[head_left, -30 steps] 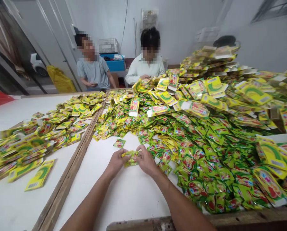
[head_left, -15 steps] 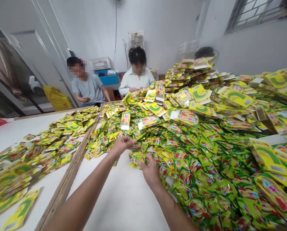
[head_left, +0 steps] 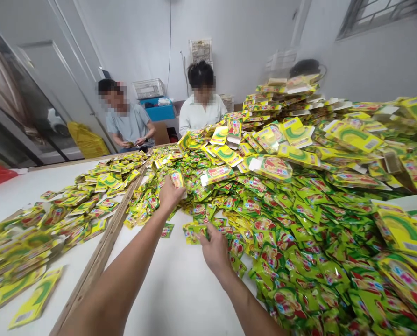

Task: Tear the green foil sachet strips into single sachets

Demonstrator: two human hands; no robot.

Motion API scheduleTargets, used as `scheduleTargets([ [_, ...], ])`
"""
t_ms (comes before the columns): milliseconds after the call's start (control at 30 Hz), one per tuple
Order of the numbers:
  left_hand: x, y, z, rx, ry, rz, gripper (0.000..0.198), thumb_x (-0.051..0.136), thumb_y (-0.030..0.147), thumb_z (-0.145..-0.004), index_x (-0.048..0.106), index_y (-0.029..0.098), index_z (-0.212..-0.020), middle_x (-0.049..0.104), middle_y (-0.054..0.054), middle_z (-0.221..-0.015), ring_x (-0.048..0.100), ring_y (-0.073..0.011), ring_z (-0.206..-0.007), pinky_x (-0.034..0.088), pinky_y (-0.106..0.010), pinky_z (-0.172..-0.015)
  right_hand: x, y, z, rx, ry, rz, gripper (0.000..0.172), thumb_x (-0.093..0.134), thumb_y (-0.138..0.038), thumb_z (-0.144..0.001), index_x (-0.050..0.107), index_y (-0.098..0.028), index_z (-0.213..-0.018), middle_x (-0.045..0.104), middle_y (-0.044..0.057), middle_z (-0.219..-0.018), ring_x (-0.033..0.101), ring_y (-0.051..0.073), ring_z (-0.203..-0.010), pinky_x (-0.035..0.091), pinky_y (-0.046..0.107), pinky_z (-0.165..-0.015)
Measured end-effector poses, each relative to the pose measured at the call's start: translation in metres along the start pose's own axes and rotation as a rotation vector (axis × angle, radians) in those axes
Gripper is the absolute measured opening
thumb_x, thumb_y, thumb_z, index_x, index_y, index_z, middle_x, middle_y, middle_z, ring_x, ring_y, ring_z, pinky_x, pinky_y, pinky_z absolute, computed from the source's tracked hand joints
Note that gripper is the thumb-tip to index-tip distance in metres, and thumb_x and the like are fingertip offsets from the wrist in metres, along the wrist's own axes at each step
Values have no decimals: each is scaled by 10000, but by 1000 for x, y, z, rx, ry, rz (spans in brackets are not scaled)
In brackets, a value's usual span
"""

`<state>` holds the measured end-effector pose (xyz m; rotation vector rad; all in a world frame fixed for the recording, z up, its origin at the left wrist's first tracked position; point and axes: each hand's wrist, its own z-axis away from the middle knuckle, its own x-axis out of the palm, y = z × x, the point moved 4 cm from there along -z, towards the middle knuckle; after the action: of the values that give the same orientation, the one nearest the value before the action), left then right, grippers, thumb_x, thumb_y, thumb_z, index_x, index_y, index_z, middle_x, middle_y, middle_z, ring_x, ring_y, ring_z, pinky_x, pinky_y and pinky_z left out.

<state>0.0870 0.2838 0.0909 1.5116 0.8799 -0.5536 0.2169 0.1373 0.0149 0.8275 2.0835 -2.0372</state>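
In the head view, the two hands are well apart. The left hand [head_left: 171,195], farther forward, has its fingers closed on an upright small printed carton [head_left: 177,178], at the near edge of the heap beyond it. The right hand [head_left: 215,249], nearer, pinches a few green-and-yellow foil sachets [head_left: 193,232] between thumb and fingers, just above the white tabletop [head_left: 180,291]; how many is unclear. A lone green sachet [head_left: 166,230] lies between the left wrist and that pinched bunch. Right of the right hand spreads a broad heap of green sachets [head_left: 295,252], with yellow cartons [head_left: 271,167] piled on it farther off. Left of the left forearm runs a wooden strip [head_left: 101,254], and past it lie more flat yellow cartons [head_left: 36,296]. Beyond both hands sit two co-workers, one in a grey-blue shirt [head_left: 127,120], one in a pale shirt [head_left: 200,115].
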Motion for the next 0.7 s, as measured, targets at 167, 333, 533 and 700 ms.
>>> scheduleTargets([
  [167, -12, -77, 87, -127, -90, -148, 891, 584, 536, -689, 248, 127, -1407, 682, -185, -966, 613, -378, -934, 402, -381, -722, -5, 2, -3, -7, 30, 68, 176, 577, -335, -719, 520, -210, -610, 409, -33, -497, 338, 122, -508, 239, 243, -493],
  [333, -30, -122, 144, -167, -340, -376, 609, 507, 552, -751, 552, 121, -1178, 691, -184, -894, 608, -375, -935, 432, -418, -752, 2, 12, -5, -23, -21, 73, 325, 608, -405, -703, 405, -212, -540, 313, -62, -481, 263, 98, -490, 212, 237, -467],
  [533, -33, -82, 129, 575, -500, -482, 676, 581, 29, -642, 482, 234, -1279, 313, -122, -1469, 244, -319, -1348, 305, -442, -1033, 12, 32, -9, -11, -65, -34, 347, 579, -500, -683, 392, -224, -585, 281, -76, -491, 282, 98, -502, 248, 228, -459],
  [700, -2, -62, 110, 690, -745, -537, 634, 704, 96, -569, 556, 264, -1162, 218, -100, -1513, 135, -377, -1372, 224, -535, -1045, 1, 34, -11, 32, 23, 53, 356, 583, -410, -678, 301, -227, -559, 267, -78, -509, 264, 95, -501, 220, 227, -469],
])
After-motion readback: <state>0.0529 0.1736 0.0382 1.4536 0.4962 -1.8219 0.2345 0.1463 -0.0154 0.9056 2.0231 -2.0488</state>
